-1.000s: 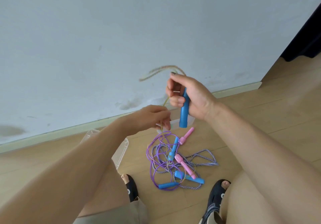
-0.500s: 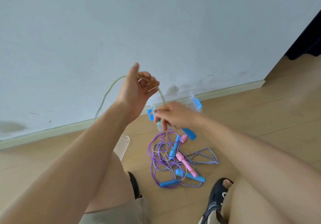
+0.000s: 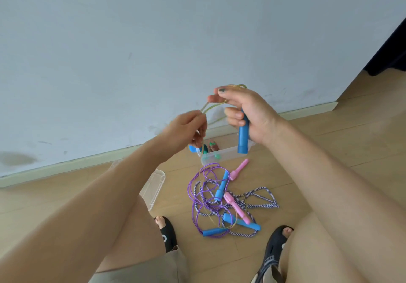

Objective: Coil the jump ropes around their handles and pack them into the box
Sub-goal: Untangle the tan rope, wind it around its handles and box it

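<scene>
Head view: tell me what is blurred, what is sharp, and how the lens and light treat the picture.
Head view: the left hand and the yellow-green rope it pinches are motion-smeared; the right hand gripping the blue handle is crisper; the rope pile on the floor is sharp; the wide lens bows the baseboard; light is soft and even, without glare.

Both hands (image 3: pixel 186 129) (image 3: pixel 248 115) raised, fingers curled

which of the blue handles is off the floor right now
The blue handle gripped upright in the right hand; the other blue handles lie on the floor in the rope tangle.
</scene>
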